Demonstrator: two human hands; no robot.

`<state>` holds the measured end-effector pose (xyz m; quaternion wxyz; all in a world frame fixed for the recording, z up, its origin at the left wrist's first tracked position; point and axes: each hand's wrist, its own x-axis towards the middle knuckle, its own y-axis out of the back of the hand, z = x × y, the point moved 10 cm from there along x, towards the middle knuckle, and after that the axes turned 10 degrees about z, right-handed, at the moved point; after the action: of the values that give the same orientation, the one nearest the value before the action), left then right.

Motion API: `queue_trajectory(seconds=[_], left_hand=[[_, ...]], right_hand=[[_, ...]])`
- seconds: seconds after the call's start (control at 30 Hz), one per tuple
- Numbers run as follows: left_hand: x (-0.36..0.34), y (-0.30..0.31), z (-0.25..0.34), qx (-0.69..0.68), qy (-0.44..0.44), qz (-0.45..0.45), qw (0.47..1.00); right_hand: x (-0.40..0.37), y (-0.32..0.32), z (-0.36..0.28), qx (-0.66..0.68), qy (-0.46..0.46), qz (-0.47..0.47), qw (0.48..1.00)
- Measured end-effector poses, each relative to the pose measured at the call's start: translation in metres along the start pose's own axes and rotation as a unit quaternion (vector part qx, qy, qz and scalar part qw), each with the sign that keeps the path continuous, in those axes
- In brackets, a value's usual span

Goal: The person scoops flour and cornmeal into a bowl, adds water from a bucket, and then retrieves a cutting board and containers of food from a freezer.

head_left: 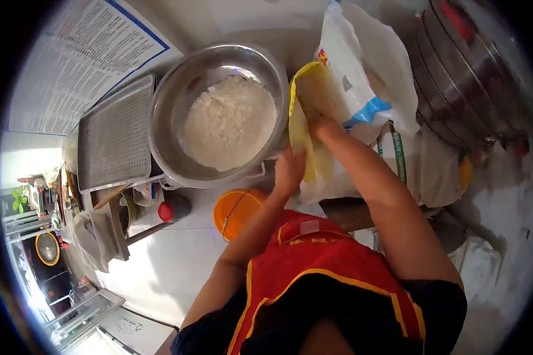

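Note:
My left hand (290, 170) is closed on the near edge of a yellow plastic bag (302, 133), holding its side up. Inside the mouth of that bag is my right hand (322, 125), its fingers hidden by the bag and shadow. Left of both hands stands a wide steel basin (170, 151) with a heap of white flour-like powder (234, 121) in it. A white sack (355, 71) with a blue band rises just behind my right hand.
A perforated metal tray (115, 133) lies left of the basin. Below on the floor are an orange bucket (237, 207) and a red-capped container (173, 210). Dark round racks (465, 71) stand at the right. A printed poster (83, 53) hangs upper left.

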<state>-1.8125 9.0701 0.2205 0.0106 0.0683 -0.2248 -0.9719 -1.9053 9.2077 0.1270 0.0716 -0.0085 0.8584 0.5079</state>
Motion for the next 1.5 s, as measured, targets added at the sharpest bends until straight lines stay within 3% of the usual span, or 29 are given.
queue_trajectory(seconds=[0.1,0.17,0.27,0.47,0.67,0.77,0.87,0.97,1.07,1.2,1.23,1.5], left_hand=[[0.003,0.010,0.003,0.035,-0.021,0.016,0.999],[-0.007,0.015,0.012,0.035,-0.039,0.031,0.998],[-0.020,0.017,0.025,0.018,-0.018,0.017,1.000],[-0.021,0.027,0.033,-0.074,-0.030,0.015,0.997],[-0.007,0.023,0.046,-0.053,-0.058,0.017,0.997],[-0.005,0.012,0.041,-0.063,-0.005,-0.051,0.997],[-0.004,0.013,0.040,-0.113,0.080,-0.079,0.987],[-0.008,0.016,0.034,-0.155,0.113,-0.096,0.977],[-0.005,0.018,0.031,-0.141,0.051,-0.090,0.985],[0.000,0.013,0.027,-0.122,0.015,-0.154,0.980],[-0.002,0.011,0.026,-0.128,0.067,-0.161,0.976],[0.001,0.016,0.030,-0.132,0.019,-0.148,0.980]], right_hand=[[-0.028,0.012,-0.013,-0.250,0.118,-0.041,0.960],[-0.025,-0.026,0.013,-0.264,0.120,-0.053,0.956],[-0.019,-0.042,0.027,-0.221,0.143,0.011,0.965],[-0.018,-0.043,0.039,-0.188,0.105,-0.001,0.977],[-0.012,-0.057,0.040,-0.152,0.074,-0.006,0.986],[-0.001,-0.065,0.038,-0.132,0.053,0.001,0.990],[-0.003,-0.066,0.049,-0.116,0.025,0.002,0.993],[-0.011,-0.068,0.060,-0.118,0.003,0.001,0.993],[-0.014,-0.070,0.065,-0.122,-0.020,-0.001,0.992],[-0.008,-0.080,0.078,-0.120,-0.066,0.022,0.990],[-0.005,-0.083,0.082,-0.115,-0.075,0.028,0.990],[0.020,-0.078,0.096,-0.101,-0.103,0.069,0.987]])
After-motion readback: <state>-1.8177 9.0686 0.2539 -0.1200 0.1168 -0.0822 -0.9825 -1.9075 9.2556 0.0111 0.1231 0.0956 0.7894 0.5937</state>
